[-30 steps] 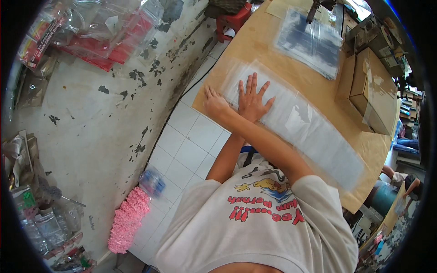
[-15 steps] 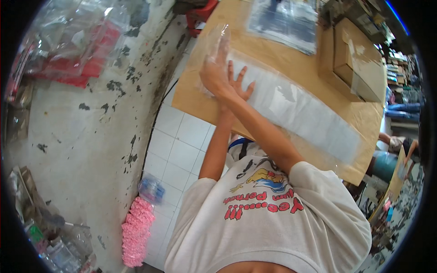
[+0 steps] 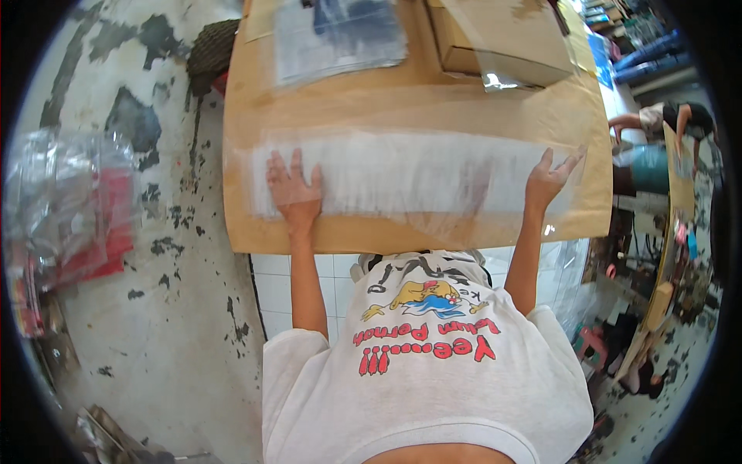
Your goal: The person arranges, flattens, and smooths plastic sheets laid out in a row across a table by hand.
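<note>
A long white sheet in clear plastic film lies flat across the brown-covered table. My left hand rests on its left end, palm down with the fingers spread. Near the right end is my right hand, its fingers apart and nothing visible in its grasp. Clear film reaches past the white part at both ends and toward the near table edge.
A stack of plastic-wrapped dark sheets lies at the far left of the table, and a cardboard box at the far right. Plastic bags, some red, lie by the left wall. Another person is off to the right.
My right hand has moved from the sheet's left end, beside my left hand, over to its right end. The view has turned, so the sheet now lies nearly level across it.
</note>
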`<state>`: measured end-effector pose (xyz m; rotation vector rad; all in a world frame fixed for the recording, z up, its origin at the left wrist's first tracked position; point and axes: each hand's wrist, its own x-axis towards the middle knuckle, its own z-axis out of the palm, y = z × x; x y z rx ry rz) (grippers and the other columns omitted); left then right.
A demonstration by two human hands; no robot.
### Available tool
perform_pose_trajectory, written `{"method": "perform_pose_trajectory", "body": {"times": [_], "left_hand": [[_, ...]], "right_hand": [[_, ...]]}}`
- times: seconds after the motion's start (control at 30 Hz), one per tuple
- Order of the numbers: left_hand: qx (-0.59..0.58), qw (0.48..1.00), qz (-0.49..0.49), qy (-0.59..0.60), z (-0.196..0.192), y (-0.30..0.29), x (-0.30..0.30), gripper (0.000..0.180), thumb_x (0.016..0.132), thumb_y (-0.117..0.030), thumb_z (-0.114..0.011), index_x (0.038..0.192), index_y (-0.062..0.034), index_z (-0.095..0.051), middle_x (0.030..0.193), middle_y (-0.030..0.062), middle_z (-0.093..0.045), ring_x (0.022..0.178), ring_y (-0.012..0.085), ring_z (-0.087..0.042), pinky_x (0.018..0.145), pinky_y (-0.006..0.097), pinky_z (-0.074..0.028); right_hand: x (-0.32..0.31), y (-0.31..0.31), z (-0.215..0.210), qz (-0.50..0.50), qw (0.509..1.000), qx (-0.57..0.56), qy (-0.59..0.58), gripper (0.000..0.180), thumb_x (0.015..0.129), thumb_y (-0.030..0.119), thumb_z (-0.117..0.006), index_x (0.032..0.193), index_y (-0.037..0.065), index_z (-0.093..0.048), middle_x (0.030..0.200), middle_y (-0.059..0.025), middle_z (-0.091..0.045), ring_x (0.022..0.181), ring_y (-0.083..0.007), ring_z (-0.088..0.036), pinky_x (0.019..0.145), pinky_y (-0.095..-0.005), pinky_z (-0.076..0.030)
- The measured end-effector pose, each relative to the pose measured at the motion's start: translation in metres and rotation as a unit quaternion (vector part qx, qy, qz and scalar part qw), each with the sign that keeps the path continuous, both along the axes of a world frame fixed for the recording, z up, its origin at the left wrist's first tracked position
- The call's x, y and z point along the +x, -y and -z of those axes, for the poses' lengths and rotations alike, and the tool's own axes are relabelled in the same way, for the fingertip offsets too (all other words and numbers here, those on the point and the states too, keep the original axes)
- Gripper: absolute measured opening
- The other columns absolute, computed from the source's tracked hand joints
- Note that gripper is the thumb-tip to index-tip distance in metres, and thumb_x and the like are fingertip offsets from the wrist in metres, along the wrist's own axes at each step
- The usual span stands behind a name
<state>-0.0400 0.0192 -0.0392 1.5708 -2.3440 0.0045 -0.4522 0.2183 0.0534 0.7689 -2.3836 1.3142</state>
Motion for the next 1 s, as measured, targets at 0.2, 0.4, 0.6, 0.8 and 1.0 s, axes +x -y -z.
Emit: {"method": "perform_pose_trajectory", "body": {"times": [0.2, 0.4, 0.6, 0.8, 1.0], "left_hand": [[0.001, 1.000, 0.020, 0.015, 0.001, 0.001, -0.008, 0.060, 0.095, -0.043, -0.059, 0.147, -0.0150, -0.049, 0.158, 0.0278, -0.030, 0.145, 0.0458, -0.030, 0.118, 0.055, -0.024], [0.000, 0.999, 0.020, 0.032, 0.007, 0.003, -0.003, 0.058, 0.098, -0.040, -0.056, 0.150, -0.0156, -0.046, 0.161, 0.0255, -0.026, 0.147, 0.0441, -0.026, 0.120, 0.054, -0.021], [0.022, 0.999, 0.015, 0.027, 0.010, 0.003, -0.001, 0.056, 0.099, -0.039, -0.055, 0.150, -0.0160, -0.046, 0.161, 0.0232, -0.026, 0.148, 0.0428, -0.026, 0.120, 0.054, -0.021], [0.026, 0.999, 0.018, 0.031, 0.008, 0.002, -0.003, 0.055, 0.101, -0.038, -0.052, 0.151, -0.0155, -0.046, 0.162, 0.0229, -0.026, 0.148, 0.0416, -0.025, 0.120, 0.053, -0.020], [0.028, 0.999, 0.007, 0.036, 0.016, 0.004, 0.002, 0.055, 0.102, -0.039, -0.050, 0.151, -0.0157, -0.045, 0.163, 0.0209, -0.025, 0.150, 0.0401, -0.024, 0.120, 0.053, -0.017]], "right_hand": [[-0.049, -0.044, 0.051, 0.103, 0.993, 0.028, 0.044, 0.072, 0.098, 0.024, -0.058, 0.150, -0.015, -0.026, 0.157, -0.0322, -0.028, 0.150, -0.0409, -0.024, 0.123, -0.0411, -0.021], [-0.087, -0.081, 0.080, 0.019, 0.996, 0.077, 0.031, 0.056, 0.101, 0.022, -0.053, 0.147, -0.008, -0.040, 0.150, -0.0280, -0.044, 0.141, -0.0406, -0.041, 0.116, -0.0427, -0.034], [-0.094, -0.125, 0.063, -0.007, 0.995, 0.085, 0.055, 0.050, 0.104, 0.021, -0.051, 0.148, -0.002, -0.043, 0.152, -0.0212, -0.046, 0.142, -0.0346, -0.042, 0.116, -0.0400, -0.033], [-0.083, -0.162, 0.042, -0.212, 0.936, 0.276, 0.046, 0.045, 0.101, 0.005, -0.047, 0.146, 0.003, -0.049, 0.150, -0.0182, -0.049, 0.140, -0.0338, -0.046, 0.116, -0.0388, -0.035], [-0.074, -0.242, 0.044, -0.080, 0.882, 0.072, 0.458, 0.031, 0.099, 0.009, -0.061, 0.127, -0.002, -0.064, 0.123, -0.0154, -0.068, 0.119, -0.0226, -0.061, 0.105, -0.0333, -0.045]]}}
